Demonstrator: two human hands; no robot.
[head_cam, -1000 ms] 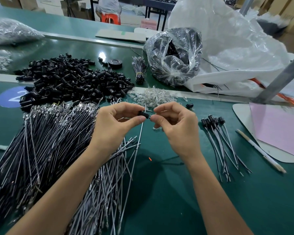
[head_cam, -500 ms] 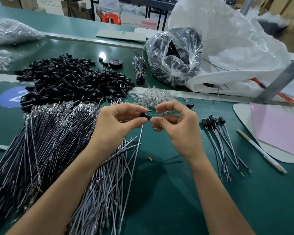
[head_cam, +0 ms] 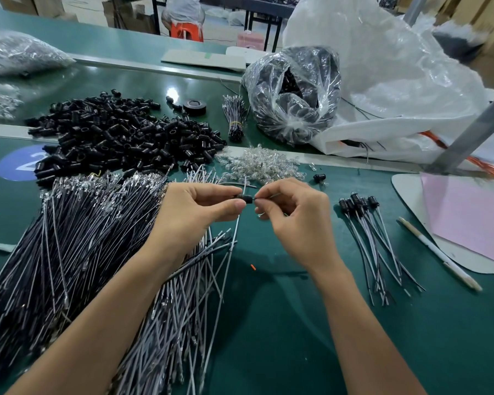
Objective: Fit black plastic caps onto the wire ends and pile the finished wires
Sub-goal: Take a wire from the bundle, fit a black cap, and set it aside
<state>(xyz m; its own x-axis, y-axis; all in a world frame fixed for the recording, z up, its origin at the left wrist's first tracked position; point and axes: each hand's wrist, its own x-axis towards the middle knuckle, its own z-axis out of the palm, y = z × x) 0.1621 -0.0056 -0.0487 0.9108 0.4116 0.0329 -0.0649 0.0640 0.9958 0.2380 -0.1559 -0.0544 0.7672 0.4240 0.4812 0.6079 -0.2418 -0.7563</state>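
Observation:
My left hand [head_cam: 196, 210] pinches a black plastic cap [head_cam: 246, 199] between thumb and forefinger, above the middle of the green table. A white wire [head_cam: 231, 252] hangs from under that hand toward me. My right hand [head_cam: 293, 216] pinches a thin wire end right at the cap's right side. A big heap of loose black and white wires [head_cam: 69, 252] lies under my left forearm. Loose black caps [head_cam: 120, 138] are piled behind it. Several capped wires [head_cam: 374, 240] lie in a small pile to the right of my right hand.
A heap of small clear bulbs [head_cam: 260, 165] lies just beyond my hands, with one stray cap [head_cam: 319, 177] beside it. A pen [head_cam: 437, 252] and pink paper [head_cam: 468, 218] on a white board lie at the right. Plastic bags [head_cam: 294, 92] and a tape roll [head_cam: 194, 106] stand behind.
My hands have drawn slightly apart. The cap now shows between them, and my right fingers have shifted from the cap to the wire end beside it.

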